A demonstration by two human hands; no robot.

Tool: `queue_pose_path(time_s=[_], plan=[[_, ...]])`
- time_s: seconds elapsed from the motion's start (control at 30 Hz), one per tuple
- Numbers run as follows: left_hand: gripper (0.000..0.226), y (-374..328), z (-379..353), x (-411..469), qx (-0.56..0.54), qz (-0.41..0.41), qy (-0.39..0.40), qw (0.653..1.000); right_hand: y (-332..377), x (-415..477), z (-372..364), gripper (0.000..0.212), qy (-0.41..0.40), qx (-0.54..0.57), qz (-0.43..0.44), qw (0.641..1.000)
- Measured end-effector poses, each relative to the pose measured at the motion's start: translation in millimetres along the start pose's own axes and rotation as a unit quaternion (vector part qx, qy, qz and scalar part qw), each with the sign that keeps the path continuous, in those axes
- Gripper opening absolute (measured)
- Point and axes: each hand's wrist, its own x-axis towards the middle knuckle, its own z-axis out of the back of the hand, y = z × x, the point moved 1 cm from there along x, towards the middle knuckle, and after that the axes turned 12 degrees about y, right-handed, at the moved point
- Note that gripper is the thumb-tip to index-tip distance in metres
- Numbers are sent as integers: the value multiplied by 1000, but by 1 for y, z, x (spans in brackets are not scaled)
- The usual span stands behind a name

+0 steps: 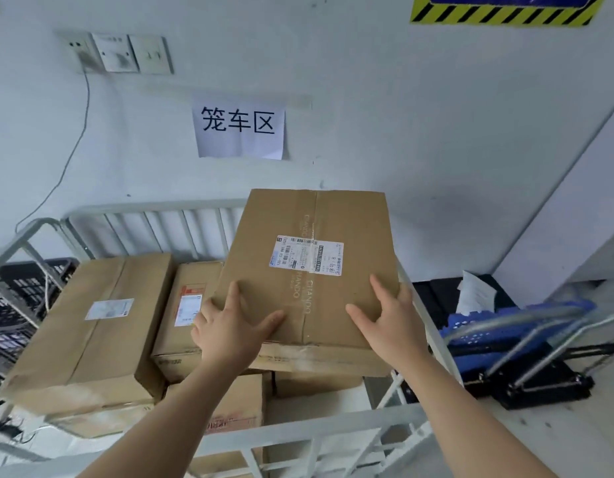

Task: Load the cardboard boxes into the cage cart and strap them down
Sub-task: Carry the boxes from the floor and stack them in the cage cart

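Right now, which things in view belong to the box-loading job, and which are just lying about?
Job: top box, with left hand and right hand on it; left box; middle box; cage cart.
Lying about: wall sign; sockets; black crates; blue plastic item.

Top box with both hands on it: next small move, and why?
Probably slide the top box back toward the rear rail: left hand and right hand press flat on its top, and its near edge seems to overhang the boxes beneath.
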Motion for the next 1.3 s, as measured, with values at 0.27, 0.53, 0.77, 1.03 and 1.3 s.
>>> queue_pose_path(time_s=[0.27, 0.53, 0.77, 1.03, 1.3], plan=[[99, 10, -33, 72, 32, 31, 67, 997, -20, 69, -39, 80, 86, -10, -44, 995], [100, -25, -91, 151, 46, 66, 120, 989, -79, 165, -56, 79, 145, -13, -71, 987], [100, -48, -150, 226, 48, 115, 170, 977, -137, 252, -85, 81, 199, -24, -84, 976], [102, -37, -226, 316, 49, 140, 200, 969, -193, 335, -159, 83, 233, 4, -120, 965], [99, -2, -306, 379, 45, 155, 226, 961, -243, 386, -240, 80, 258, 4, -149, 955]])
